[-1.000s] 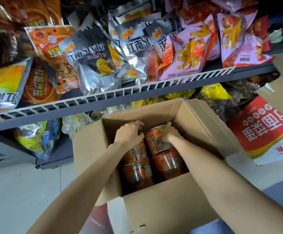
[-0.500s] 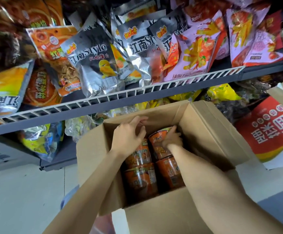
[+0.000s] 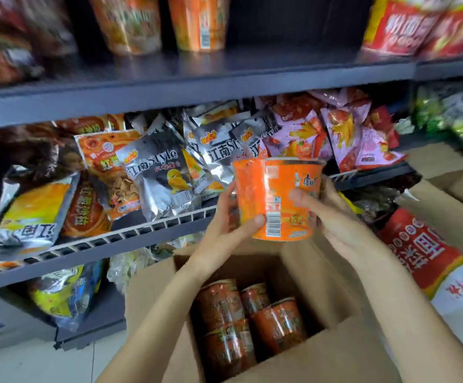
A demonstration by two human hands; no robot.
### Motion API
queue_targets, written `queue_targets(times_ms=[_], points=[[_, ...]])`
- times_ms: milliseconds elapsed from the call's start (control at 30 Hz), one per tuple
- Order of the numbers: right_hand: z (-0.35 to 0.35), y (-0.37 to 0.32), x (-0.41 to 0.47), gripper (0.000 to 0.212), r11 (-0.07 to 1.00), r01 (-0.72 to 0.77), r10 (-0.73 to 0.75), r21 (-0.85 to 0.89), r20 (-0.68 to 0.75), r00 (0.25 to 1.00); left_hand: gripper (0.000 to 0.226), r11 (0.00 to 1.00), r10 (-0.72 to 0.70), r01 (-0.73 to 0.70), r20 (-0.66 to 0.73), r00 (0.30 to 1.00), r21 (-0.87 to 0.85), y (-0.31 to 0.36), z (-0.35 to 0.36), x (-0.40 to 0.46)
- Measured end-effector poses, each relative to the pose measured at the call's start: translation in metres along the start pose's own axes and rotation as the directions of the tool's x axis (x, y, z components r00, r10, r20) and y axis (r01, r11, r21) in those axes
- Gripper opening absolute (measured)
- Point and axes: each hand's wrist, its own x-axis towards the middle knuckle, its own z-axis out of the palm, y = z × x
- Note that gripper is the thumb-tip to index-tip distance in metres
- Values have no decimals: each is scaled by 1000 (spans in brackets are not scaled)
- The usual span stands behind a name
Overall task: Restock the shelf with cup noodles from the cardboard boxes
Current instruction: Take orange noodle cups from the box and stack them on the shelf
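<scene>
Head view, left hand [image 3: 222, 228] and right hand [image 3: 335, 217] gripping an orange noodle cup [image 3: 277, 197] between curled fingers, open cardboard box [image 3: 153, 294] sitting below them holding more cups [image 3: 277, 324]

Orange cup noodles [image 3: 277, 197] upright above cardboard box [image 3: 321, 360]

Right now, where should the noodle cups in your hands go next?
Probably up onto the top shelf: both hands, left and right, hold two orange cups above the box, and matching cups stand there beside a gap.
</scene>
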Motion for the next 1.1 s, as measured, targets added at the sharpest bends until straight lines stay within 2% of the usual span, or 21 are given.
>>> queue_targets(times_ms=[33,100,200,267,367,433,567,633,700,833,967,1100], points=[[5,-16,2,112,995,72,-74,66,26,997,98,997,73,-73,-5,997,6,19,1,6],[14,-48,12,102,978,191,-197,82,65,978,96,974,219,-215,-67,973,66,59,0,20],[24,-94,32,73,926,375,-373,-41,37,927,98,884,449,-414,-146,882,219,108,-10,47],[28,-118,50,62,846,509,-520,-159,-31,854,103,803,571,-494,-196,797,333,133,-18,68],[39,-141,85,49,742,603,-651,-291,-101,752,107,679,693,-487,-260,672,549,162,-31,99],[54,-149,112,46,727,592,-648,-347,-64,759,107,637,717,-424,-294,632,644,174,-39,110],[92,-159,153,49,737,539,-548,-408,106,830,111,665,614,-162,-411,674,729,170,-71,123],[109,-161,164,47,723,537,-523,-434,164,837,106,664,551,-41,-451,702,747,170,-88,126],[123,-162,171,46,722,537,-507,-436,195,840,96,656,523,35,-487,700,754,174,-101,124],[139,-162,175,52,690,524,-436,-499,290,852,84,626,516,95,-503,694,774,182,-120,112],[135,-149,169,52,555,541,-542,-632,218,812,79,592,504,105,-469,726,799,184,-126,104],[126,-130,160,56,468,557,-600,-687,216,770,65,603,517,37,-425,743,797,186,-114,107]])
